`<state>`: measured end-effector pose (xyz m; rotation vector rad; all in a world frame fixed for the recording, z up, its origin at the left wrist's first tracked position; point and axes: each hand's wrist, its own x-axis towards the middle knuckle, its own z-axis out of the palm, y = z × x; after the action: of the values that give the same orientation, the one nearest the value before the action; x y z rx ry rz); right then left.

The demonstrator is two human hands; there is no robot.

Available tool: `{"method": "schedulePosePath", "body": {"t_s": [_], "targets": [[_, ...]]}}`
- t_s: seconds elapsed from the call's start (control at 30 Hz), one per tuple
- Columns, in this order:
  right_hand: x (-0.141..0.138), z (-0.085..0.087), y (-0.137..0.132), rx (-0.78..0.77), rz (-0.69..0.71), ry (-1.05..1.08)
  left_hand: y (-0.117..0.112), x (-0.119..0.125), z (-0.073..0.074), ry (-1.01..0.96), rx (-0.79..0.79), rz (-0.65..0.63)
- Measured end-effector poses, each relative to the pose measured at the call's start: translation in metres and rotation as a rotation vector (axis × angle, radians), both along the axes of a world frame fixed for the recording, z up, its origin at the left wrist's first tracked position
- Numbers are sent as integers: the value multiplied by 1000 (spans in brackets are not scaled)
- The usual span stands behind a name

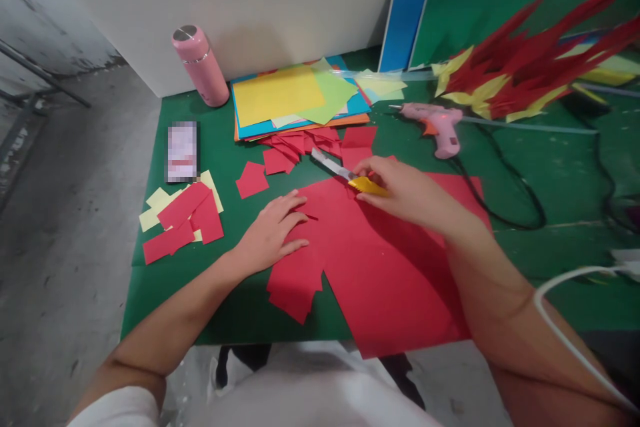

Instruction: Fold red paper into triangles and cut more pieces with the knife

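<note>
My left hand (274, 230) lies flat, fingers stretched out, pressing on a large red paper sheet (385, 273) spread over the green table (225, 167). My right hand (400, 187) is closed around a yellow-handled utility knife (350, 177), its blade pointing up-left at the sheet's far edge. Small red paper pieces (300, 147) lie just beyond the blade.
A stack of coloured paper (295, 97) and a pink bottle (200, 65) stand at the back. A phone (182, 151) and red and yellow cut pieces (183, 220) lie left. A pink glue gun (437, 127) with black cord and a red-yellow paper decoration (525, 67) are right.
</note>
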<state>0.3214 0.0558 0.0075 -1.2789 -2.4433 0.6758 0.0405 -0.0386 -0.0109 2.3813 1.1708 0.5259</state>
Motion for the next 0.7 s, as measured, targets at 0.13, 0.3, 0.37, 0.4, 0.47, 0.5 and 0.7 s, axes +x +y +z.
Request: {"method": "schedulePosePath", "body": {"t_s": [0.13, 0.3, 0.37, 0.4, 0.47, 0.5, 0.7], "targets": [[4, 21, 0, -164, 105, 80, -2, -1, -4, -2, 15, 31], [17, 31, 7, -381, 283, 165, -4, -1, -7, -71, 17, 114], [21, 30, 9, -403, 346, 142, -3, -1, -6, -99, -1, 120], [22, 28, 10, -390, 370, 123, -2, 0, -6, -107, -11, 123], [21, 25, 11, -335, 389, 76, -2, 0, -5, -114, -23, 131], [20, 24, 11, -305, 384, 53, -1, 0, -5, -116, -22, 134], [5, 18, 4, -217, 355, 10, -3, -1, -6, -124, 42, 118]]}}
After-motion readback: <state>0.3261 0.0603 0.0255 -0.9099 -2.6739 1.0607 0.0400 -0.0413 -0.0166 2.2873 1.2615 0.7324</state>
